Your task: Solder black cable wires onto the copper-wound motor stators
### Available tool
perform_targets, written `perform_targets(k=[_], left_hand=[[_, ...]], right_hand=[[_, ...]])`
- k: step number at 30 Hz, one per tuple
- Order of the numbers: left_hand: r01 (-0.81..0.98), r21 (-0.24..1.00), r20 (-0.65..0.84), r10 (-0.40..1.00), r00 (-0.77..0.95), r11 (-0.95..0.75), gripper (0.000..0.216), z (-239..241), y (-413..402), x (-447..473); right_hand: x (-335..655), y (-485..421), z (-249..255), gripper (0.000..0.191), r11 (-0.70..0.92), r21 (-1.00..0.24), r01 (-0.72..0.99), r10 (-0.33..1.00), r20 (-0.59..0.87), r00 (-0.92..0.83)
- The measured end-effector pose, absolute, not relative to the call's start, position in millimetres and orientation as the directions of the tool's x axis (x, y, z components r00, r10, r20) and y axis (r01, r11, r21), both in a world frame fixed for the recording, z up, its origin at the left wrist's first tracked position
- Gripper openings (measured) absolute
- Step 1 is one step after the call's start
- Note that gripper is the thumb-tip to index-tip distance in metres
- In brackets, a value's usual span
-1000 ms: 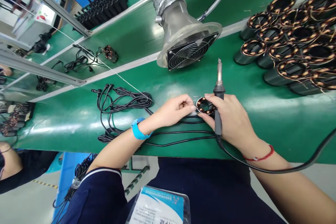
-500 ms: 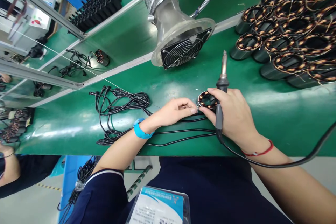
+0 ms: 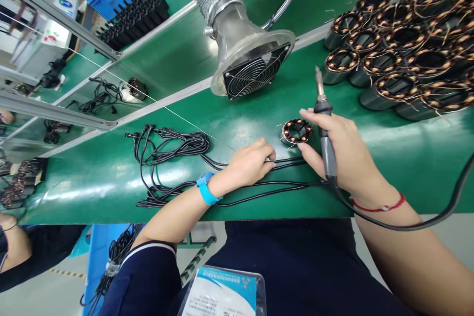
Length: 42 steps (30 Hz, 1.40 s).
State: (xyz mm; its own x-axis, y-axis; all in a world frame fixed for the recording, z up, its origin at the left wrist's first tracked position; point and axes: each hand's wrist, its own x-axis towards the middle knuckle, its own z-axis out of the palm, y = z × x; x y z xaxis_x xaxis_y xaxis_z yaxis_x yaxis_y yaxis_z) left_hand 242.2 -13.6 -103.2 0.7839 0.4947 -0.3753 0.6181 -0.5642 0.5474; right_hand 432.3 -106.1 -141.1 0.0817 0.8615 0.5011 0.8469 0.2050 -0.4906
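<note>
A motor stator (image 3: 297, 131) with copper windings and short loose wire ends stands upright on the green bench. My right hand (image 3: 342, 153) holds a soldering iron (image 3: 327, 153) along the palm, its metal tip pointing away from me. The thumb and fingertips of that hand are spread at the stator's right side, apart from it or barely touching. To the stator's lower left, my left hand (image 3: 254, 162) has its fingers curled over a black cable (image 3: 289, 160); the exact grip is partly hidden. More of the looped black cables (image 3: 177, 143) lie left of it.
A fume extraction hood (image 3: 255, 71) with a grille hangs over the bench behind the stator. Several more wound stators (image 3: 396, 86) crowd the back right. The iron's cord (image 3: 407, 228) crosses my right forearm. Another person's arm (image 3: 17, 242) is at the far left.
My left hand has left the stator's wire ends and moved down onto the cables. My right hand has loosened from the stator and shifted right with the soldering iron.
</note>
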Motion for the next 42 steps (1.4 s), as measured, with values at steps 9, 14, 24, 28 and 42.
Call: perform_targets(k=[9,14,24,28,42], left_hand=[[0.495,0.869,-0.396,0.585,0.708,-0.010,0.021,-80,-12,221],[0.430,0.896,-0.402,0.603,0.689,0.106,0.031,-76,-10,217],[0.436,0.895,-0.406,0.593,0.696,0.101,0.028,-78,-8,220],[0.458,0.887,-0.411,0.565,0.715,0.066,0.031,-78,-5,221],[0.092,0.967,-0.226,0.633,0.740,0.238,0.034,-75,-22,267]], right_hand=[[440,-142,-103,0.042,0.048,-0.621,0.783,0.679,0.594,0.430],[435,-138,-105,0.046,0.171,-0.855,0.490,0.723,0.447,0.527],[432,-132,-94,0.040,0.314,-0.942,0.120,0.763,0.325,0.559],[432,-134,-90,0.043,0.357,-0.933,0.047,0.784,0.326,0.527],[428,-128,-101,0.052,0.273,-0.934,0.231,0.819,0.351,0.453]])
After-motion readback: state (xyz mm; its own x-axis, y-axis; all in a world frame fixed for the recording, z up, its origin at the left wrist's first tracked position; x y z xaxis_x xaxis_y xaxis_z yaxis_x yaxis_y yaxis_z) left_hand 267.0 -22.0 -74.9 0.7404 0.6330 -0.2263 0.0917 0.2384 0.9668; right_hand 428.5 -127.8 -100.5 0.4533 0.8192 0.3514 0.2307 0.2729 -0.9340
